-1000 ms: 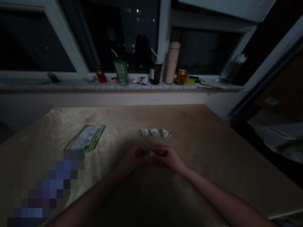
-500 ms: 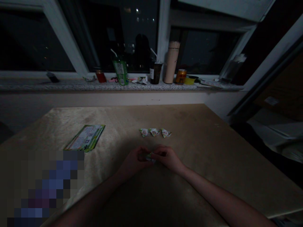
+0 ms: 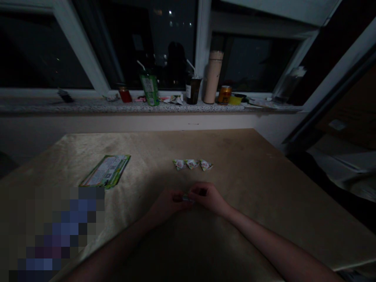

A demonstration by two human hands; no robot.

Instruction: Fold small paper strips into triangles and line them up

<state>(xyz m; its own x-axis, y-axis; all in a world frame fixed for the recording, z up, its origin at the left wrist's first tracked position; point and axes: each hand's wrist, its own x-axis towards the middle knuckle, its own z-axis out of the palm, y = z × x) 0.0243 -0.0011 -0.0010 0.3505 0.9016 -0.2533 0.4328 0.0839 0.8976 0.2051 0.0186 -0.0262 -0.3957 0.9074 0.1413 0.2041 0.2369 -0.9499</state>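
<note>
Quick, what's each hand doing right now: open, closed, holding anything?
Left hand: closed, pinching the small folded paper.
Right hand: closed, pinching the same paper's other end.

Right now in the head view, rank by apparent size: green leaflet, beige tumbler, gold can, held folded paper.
1. green leaflet, beige tumbler: alike; tumbler stands farther, unranked
2. gold can
3. folded paper, partly hidden

Single head-worn camera, looking forward and down over a table (image 3: pixel 249 156) toward dark windows (image 3: pixel 38 51).

The lens sits above the table's near edge, close to it; both forearms enter from the bottom; the left hand (image 3: pixel 166 203) and right hand (image 3: pixel 210 196) meet just below centre, a small folded paper (image 3: pixel 185 197) pinched between them; the windowsill (image 3: pixel 44 105) crosses the upper third, farther off.
</note>
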